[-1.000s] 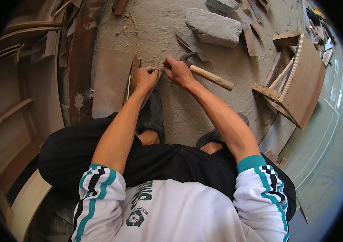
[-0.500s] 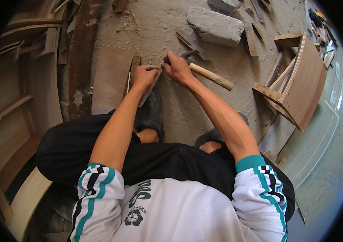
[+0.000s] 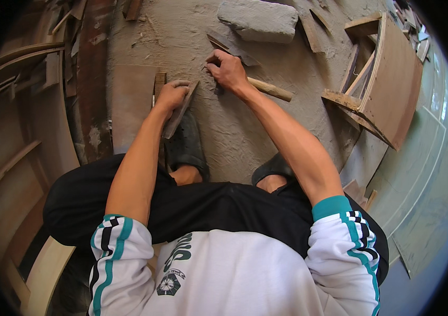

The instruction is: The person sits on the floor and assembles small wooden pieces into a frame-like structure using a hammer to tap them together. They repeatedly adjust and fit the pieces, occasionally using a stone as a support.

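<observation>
A narrow wooden strip [image 3: 179, 113] slants just left of the center of the frame, its lower end in front of a dark left shoe [image 3: 187, 146]. The person's left hand [image 3: 173, 95] grips it, fingers curled over its upper part. Near it, toward the upper center, the right hand [image 3: 227, 70] is apart from the strip with fingers drawn together; whether they pinch anything small cannot be told.

A hammer [image 3: 270, 89] lies with its pale wooden handle jutting right from behind the right wrist, its head largely hidden. Just above that hand, thin wood offcuts [image 3: 237, 51] rest on the dusty floor [image 3: 155, 42], close to a rough gray block [image 3: 258, 21] at the top of the frame.

Left of the left hand, a flat brown board [image 3: 132, 102] lies near a long reddish-brown beam [image 3: 93, 79], with curved wooden panels [image 3: 29, 121] filling the far left. An open-framed wooden box [image 3: 395, 79] sits tilted at upper right, beside a greenish sheet [image 3: 418, 174] along the right edge. Across the lower frame, the person sits in black trousers [image 3: 224, 210] and a white shirt [image 3: 250, 268] with teal-and-black striped sleeves.
</observation>
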The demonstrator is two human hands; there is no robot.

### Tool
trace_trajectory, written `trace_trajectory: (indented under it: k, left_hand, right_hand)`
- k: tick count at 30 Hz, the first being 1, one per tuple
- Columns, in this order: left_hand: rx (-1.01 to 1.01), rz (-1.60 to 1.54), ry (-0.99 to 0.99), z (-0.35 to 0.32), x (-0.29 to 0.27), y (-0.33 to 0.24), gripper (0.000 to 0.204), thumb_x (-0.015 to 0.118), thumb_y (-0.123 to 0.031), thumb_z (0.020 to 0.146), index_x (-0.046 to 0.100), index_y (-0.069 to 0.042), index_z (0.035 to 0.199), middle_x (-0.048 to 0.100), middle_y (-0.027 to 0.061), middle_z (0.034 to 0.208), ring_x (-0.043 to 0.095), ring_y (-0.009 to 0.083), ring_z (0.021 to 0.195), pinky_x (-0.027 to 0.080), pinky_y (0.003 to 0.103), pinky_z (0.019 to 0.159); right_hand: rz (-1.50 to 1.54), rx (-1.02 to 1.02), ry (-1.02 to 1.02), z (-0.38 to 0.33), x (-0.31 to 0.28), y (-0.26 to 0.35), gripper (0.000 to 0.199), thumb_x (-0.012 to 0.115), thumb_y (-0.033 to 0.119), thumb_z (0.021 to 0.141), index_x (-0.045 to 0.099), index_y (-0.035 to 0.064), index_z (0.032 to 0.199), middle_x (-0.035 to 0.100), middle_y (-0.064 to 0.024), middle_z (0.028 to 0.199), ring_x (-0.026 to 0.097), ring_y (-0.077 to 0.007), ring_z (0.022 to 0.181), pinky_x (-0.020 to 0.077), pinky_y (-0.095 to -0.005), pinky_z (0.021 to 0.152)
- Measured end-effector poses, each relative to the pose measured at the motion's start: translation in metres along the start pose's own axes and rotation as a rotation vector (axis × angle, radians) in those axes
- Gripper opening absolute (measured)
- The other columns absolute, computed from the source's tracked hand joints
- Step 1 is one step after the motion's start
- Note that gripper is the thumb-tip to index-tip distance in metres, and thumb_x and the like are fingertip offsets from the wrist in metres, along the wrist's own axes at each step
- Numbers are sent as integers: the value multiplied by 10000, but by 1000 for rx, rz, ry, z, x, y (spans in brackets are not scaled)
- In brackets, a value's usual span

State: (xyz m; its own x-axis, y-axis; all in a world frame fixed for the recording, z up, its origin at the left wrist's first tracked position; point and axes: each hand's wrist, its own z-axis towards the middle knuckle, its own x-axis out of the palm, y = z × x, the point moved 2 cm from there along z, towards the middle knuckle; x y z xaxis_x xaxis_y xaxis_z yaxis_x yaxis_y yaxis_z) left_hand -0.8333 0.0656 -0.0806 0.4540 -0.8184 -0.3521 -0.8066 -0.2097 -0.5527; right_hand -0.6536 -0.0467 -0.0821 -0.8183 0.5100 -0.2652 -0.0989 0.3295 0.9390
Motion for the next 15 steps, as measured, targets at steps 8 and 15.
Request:
trace_trajectory:
  k: [8, 15]
  left_hand:
    - [-32, -21, 78, 9, -9, 4, 320, 603, -105, 920, 701, -44, 1219, 714, 74, 980, 626, 144, 771, 504, 295, 691]
    - [-146, -93, 108, 1, -11, -6, 300, 593, -105, 950, 697, -45, 1224, 720, 74, 979, 647, 142, 749, 525, 295, 697]
  right_hand:
    - [-126, -119, 125, -12, 5, -11, 197, 674, 179, 811, 698, 98, 989, 718, -177, 909, 697, -365, 866, 555, -428, 773]
    - [-163, -85, 158, -16, 7, -7, 197, 667, 188, 814, 703, 109, 990, 716, -178, 905, 695, -368, 887, 552, -437, 788]
